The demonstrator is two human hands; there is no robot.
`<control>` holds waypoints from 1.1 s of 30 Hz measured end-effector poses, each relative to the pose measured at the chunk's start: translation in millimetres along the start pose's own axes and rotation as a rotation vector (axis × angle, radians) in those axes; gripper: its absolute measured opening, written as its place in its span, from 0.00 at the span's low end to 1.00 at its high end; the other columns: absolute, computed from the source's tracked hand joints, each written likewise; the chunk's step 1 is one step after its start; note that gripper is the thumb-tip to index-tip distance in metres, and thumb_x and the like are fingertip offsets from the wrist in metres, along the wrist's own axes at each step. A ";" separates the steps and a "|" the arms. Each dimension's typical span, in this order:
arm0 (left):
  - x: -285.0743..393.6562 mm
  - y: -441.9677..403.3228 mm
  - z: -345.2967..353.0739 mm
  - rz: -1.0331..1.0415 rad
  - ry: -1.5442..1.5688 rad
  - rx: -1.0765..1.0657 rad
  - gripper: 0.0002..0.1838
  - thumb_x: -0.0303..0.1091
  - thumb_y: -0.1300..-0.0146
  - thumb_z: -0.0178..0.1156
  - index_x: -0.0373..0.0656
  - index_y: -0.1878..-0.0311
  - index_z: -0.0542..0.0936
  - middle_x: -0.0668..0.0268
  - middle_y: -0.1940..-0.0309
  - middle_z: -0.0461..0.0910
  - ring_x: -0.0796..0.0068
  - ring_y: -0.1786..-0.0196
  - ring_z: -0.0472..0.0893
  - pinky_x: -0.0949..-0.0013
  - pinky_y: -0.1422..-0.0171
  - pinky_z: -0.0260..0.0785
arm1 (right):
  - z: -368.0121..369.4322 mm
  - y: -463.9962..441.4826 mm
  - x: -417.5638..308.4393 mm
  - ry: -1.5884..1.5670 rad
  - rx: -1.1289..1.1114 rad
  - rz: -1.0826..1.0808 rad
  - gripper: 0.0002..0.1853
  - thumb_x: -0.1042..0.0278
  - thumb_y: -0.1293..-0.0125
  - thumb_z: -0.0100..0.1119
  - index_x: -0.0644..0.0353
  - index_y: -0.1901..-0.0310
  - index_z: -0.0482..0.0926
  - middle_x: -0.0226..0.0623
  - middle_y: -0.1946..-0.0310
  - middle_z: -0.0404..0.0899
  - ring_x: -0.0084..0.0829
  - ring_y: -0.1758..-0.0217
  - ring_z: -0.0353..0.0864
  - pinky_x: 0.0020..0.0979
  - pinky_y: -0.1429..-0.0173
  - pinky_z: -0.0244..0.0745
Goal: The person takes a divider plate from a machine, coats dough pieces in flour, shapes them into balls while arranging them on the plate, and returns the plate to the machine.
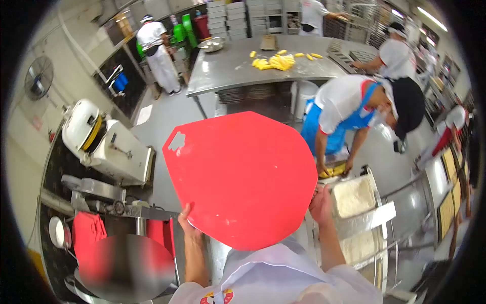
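Observation:
A large red cutting board point(243, 177) with a small cut-out at its upper left corner is held up in front of my chest. Specks of pale residue dot its surface. My left hand point(190, 223) grips the lower left edge, thumb on the face and the other fingers behind. At the right edge my right hand point(322, 203) is closed on the board, its fingertips partly hidden. More red sheets point(88, 234) lie at the lower left, partly under a blurred patch. To the right of my right hand is a bin of white powder point(354, 196).
A co-worker in a blue apron point(329, 124) bends over yellow pieces close on my right. Ahead stands a steel table point(223, 71) with a pile of yellow pieces point(276, 62). A white machine point(111, 152) is on the left; metal rails point(405, 243) run at right.

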State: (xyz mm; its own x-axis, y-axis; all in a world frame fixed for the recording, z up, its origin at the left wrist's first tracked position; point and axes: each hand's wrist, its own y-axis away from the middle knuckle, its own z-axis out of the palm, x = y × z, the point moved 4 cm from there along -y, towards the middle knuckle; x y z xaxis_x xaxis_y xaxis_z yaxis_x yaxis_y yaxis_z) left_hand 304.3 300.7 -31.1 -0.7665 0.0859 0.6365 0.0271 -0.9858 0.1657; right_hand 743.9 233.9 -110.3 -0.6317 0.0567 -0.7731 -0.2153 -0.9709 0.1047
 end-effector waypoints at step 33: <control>24.2 103.0 -42.7 0.656 0.119 0.249 0.30 0.41 0.32 0.65 0.49 0.30 0.67 0.62 0.34 0.73 0.61 0.30 0.72 0.49 0.27 0.65 | 393.0 -120.7 184.6 -0.359 -0.917 0.810 0.27 0.54 0.25 0.54 0.59 0.30 0.67 0.38 0.34 0.74 0.41 0.34 0.76 0.45 0.32 0.74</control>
State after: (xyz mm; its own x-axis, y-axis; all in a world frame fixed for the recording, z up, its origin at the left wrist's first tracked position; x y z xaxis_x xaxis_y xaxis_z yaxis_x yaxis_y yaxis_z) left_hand 261.1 195.1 -30.8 -0.6063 -0.5446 0.5795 0.6420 -0.7652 -0.0474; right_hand 360.7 452.9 -19.9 -0.5367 -0.7045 -0.4644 0.8252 -0.5531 -0.1145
